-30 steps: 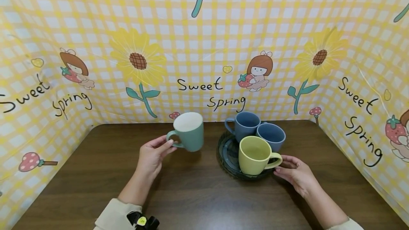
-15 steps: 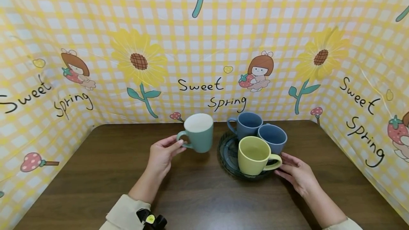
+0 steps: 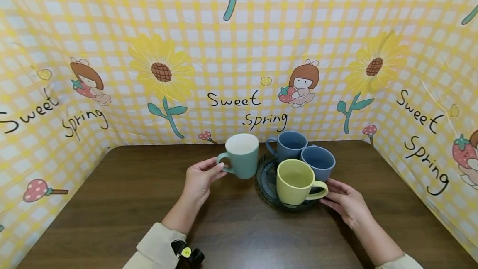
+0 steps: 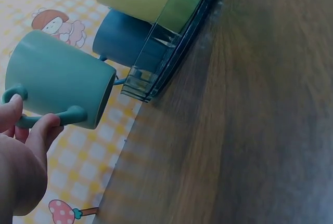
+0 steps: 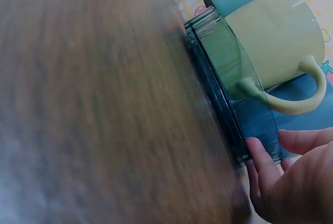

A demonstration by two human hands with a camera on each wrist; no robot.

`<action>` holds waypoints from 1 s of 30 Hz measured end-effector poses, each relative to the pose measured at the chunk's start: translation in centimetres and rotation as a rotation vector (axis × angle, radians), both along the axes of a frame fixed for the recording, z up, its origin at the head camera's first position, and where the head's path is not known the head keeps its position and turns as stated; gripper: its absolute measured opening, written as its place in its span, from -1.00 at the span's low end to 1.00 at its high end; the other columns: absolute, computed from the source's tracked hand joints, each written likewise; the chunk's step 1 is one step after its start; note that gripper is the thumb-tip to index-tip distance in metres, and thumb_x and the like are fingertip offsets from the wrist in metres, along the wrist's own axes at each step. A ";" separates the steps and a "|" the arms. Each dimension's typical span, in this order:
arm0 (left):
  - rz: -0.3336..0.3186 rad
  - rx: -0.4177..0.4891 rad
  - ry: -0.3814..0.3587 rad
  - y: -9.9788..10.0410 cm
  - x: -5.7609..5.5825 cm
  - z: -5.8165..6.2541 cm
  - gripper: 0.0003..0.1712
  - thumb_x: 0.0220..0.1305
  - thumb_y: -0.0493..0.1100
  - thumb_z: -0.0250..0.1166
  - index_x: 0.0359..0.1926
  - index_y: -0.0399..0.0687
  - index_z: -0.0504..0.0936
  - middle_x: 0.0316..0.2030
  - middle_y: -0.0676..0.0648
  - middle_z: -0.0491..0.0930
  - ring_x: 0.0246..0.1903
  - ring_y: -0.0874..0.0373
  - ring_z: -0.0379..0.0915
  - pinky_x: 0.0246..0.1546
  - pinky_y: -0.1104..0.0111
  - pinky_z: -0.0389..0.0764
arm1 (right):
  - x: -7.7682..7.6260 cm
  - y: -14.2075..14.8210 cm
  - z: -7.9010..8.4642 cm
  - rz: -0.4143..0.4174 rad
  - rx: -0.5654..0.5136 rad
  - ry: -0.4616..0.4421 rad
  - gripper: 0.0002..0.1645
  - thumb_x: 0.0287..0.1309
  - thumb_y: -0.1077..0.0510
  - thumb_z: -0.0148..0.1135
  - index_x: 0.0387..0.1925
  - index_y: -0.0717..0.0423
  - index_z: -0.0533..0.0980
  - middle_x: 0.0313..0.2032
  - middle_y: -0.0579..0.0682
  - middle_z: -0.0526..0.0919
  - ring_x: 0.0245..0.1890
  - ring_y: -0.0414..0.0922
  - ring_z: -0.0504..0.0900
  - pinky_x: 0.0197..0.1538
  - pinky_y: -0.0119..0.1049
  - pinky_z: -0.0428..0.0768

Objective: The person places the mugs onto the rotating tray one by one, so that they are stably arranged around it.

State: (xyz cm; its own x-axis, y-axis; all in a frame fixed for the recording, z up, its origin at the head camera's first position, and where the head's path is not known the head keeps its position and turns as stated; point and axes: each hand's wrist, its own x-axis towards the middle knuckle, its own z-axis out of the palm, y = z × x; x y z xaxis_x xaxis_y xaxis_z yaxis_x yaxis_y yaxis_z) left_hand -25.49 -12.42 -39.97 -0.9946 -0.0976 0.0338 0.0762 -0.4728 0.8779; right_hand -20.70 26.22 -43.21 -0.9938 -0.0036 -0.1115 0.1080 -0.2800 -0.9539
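My left hand [image 3: 199,179] holds a teal mug [image 3: 244,162] by its handle; the left wrist view shows thumb and fingers pinching that handle. The mug hangs upright just left of a round see-through dark green tray [image 3: 267,184] with a raised rim, its edge overlapping the tray's in the head view. On the tray stand a yellow-green mug [image 3: 295,182] at the front and two blue mugs, one at the back [image 3: 291,144] and one at the right [image 3: 318,162]. My right hand [image 3: 347,204] grips the tray's right side, below the yellow-green mug's handle [image 5: 307,102].
The brown wooden table [image 3: 239,235] ends at the back against a yellow-checked cloth [image 3: 224,53] printed with flowers and figures, which also rises at both sides. A black device [image 3: 188,254] sits on my left wrist.
My left hand has carried the teal mug to the right, up to the tray's left edge. My right hand and the tray have stayed nearly in place.
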 end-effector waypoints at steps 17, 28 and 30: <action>0.023 -0.009 -0.006 2.2 -1.1 0.5 -0.75 0.07 -0.64 0.30 -0.17 -0.56 0.64 -0.44 -0.12 0.65 -0.45 0.10 0.67 -0.33 0.26 0.72 | 0.2 -0.4 0.3 -0.004 0.061 -0.024 -0.16 0.14 0.59 0.10 0.39 0.53 -0.04 -0.05 0.07 0.46 -0.17 -0.18 0.64 -0.01 -0.11 0.66; 0.026 -0.015 -0.006 3.4 -1.4 0.6 -0.79 0.06 -0.64 0.31 -0.31 -0.39 0.72 -0.39 -0.17 0.65 -0.47 0.13 0.66 -0.36 0.26 0.73 | 0.6 -1.0 0.6 0.013 0.094 -0.076 -0.06 0.16 0.59 0.09 0.46 0.41 -0.14 0.15 0.30 0.17 -0.23 -0.19 0.63 -0.01 -0.13 0.66; 0.022 -0.017 -0.011 3.6 -1.5 0.5 -0.80 0.06 -0.63 0.31 -0.31 -0.39 0.72 -0.39 -0.19 0.65 -0.47 0.12 0.66 -0.36 0.26 0.73 | 0.7 -1.0 0.5 0.012 0.089 -0.079 -0.05 0.15 0.59 0.10 0.46 0.41 -0.14 0.14 0.29 0.17 -0.24 -0.18 0.63 -0.01 -0.13 0.66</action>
State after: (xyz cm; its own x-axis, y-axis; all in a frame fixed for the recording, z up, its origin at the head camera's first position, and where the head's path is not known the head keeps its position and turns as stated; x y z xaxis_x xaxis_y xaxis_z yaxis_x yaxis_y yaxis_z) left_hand -27.00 -8.82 -39.47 -0.9926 -0.1189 0.0242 0.0762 -0.4560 0.8867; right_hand -20.02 25.21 -42.68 -0.9818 -0.0020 -0.1900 0.1868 -0.1931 -0.9632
